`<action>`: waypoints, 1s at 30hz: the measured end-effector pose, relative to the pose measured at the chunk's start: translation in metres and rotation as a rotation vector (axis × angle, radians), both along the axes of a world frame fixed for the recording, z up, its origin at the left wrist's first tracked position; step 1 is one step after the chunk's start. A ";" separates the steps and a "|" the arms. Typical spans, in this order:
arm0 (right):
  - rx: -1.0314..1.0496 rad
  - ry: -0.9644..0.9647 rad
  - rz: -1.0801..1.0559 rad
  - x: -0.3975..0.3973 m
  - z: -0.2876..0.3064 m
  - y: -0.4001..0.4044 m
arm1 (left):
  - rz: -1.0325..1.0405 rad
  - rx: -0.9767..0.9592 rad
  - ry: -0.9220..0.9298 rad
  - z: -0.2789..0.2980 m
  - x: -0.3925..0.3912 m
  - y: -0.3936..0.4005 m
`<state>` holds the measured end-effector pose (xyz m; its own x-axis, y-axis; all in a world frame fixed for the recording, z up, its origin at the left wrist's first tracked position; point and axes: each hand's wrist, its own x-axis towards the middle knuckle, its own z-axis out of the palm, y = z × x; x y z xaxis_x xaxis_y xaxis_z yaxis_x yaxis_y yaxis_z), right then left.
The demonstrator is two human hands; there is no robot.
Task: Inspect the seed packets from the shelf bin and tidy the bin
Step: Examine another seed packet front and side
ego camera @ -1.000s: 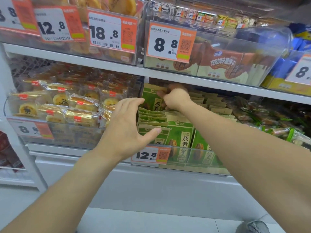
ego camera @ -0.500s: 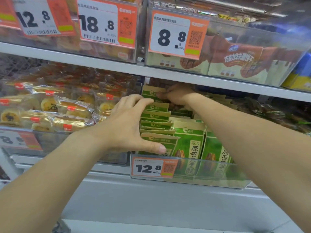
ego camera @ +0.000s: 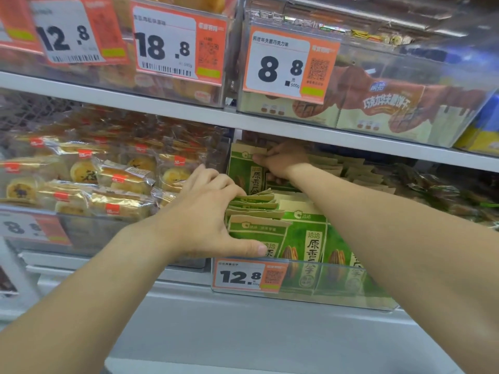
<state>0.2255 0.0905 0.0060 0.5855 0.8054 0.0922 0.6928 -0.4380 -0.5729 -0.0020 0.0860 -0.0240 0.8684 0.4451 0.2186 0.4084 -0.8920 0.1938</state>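
Head view, looking forward and slightly down at white metal store shelving [ego camera: 167,109]. On the lower shelf stands a clear plastic shelf bin [ego camera: 337,290] with an orange-and-white price label reading 12.8 [ego camera: 247,276] clipped to its front wall. The bin holds green-and-tan paper seed packets [ego camera: 305,238], standing upright in rows that run front to back, their long axes vertical and their faces toward the viewer. Left of the bin lie clear-wrapped yellow pastries [ego camera: 108,182]; above it sit brown-and-cream biscuit boxes [ego camera: 378,103].

The left hand [ego camera: 205,217] is the nearer one: its curled fingers lie over the tops of the front-left stack of packets and its thumb presses the face of the foremost packet, so it grasps that stack. The right hand [ego camera: 280,160] reaches deeper, under the upper shelf, and pinches the top edge of an upright rear packet [ego camera: 244,168] at the back-left of the bin.

The packets lie directly ahead of both hands; judged from this, the rear packet would come out toward the viewer, over the stack the left hand steadies.
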 end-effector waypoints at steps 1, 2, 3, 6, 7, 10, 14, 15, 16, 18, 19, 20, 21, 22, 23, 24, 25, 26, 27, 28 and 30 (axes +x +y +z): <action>-0.017 -0.015 -0.005 -0.001 0.000 0.001 | 0.002 0.026 -0.003 -0.001 -0.001 -0.002; -0.032 -0.021 -0.009 -0.003 0.000 0.001 | 0.008 0.050 -0.003 -0.002 -0.002 -0.003; -0.040 -0.009 -0.014 -0.005 0.002 0.001 | 0.018 0.068 -0.001 -0.003 -0.003 -0.005; -0.039 0.187 -0.003 -0.010 0.012 -0.008 | 0.047 0.059 0.009 -0.003 -0.007 -0.010; -0.044 0.279 0.022 -0.012 0.015 -0.013 | 0.058 0.049 0.012 -0.002 -0.008 -0.013; -0.064 0.396 0.105 -0.014 0.020 -0.035 | 0.086 0.028 0.029 0.003 -0.009 -0.019; 0.050 0.201 0.204 -0.022 0.024 -0.069 | 0.104 0.010 0.065 0.011 -0.010 -0.025; 0.088 0.120 0.235 -0.027 0.025 -0.080 | 0.108 0.010 0.074 0.013 -0.011 -0.026; 0.124 0.032 0.257 -0.031 0.025 -0.090 | 0.114 0.010 0.084 0.015 -0.012 -0.026; 0.182 -0.122 0.262 -0.039 0.023 -0.107 | 0.123 0.004 0.099 0.018 -0.014 -0.026; 0.209 -0.165 0.254 -0.041 0.021 -0.114 | 0.123 0.001 0.102 0.019 -0.014 -0.025; 0.248 -0.180 0.247 -0.043 0.019 -0.120 | 0.122 -0.003 0.101 0.019 -0.016 -0.025; 0.295 -0.183 0.239 -0.044 0.018 -0.126 | 0.122 -0.007 0.097 0.019 -0.016 -0.025; 0.347 -0.172 0.230 -0.045 0.017 -0.130 | 0.123 -0.012 0.095 0.018 -0.017 -0.025; 0.390 -0.157 0.216 -0.045 0.016 -0.134 | 0.126 -0.016 0.094 0.019 -0.017 -0.026; 0.426 -0.150 0.206 -0.046 0.017 -0.139 | 0.128 -0.018 0.091 0.018 -0.017 -0.026; 0.462 -0.147 0.199 -0.047 0.018 -0.145 | 0.129 -0.021 0.085 0.019 -0.017 -0.027; 0.506 -0.138 0.196 -0.048 0.019 -0.150 | 0.129 -0.030 0.073 0.019 -0.018 -0.028; 0.556 -0.123 0.194 -0.048 0.020 -0.157 | 0.132 -0.044 0.051 0.020 -0.019 -0.029; 0.605 -0.106 0.193 -0.048 0.022 -0.165 | 0.139 -0.069 0.011 0.022 -0.021 -0.032; 0.711 -0.064 0.186 -0.050 0.028 -0.183 | 0.150 -0.157 -0.162 0.024 -0.027 -0.044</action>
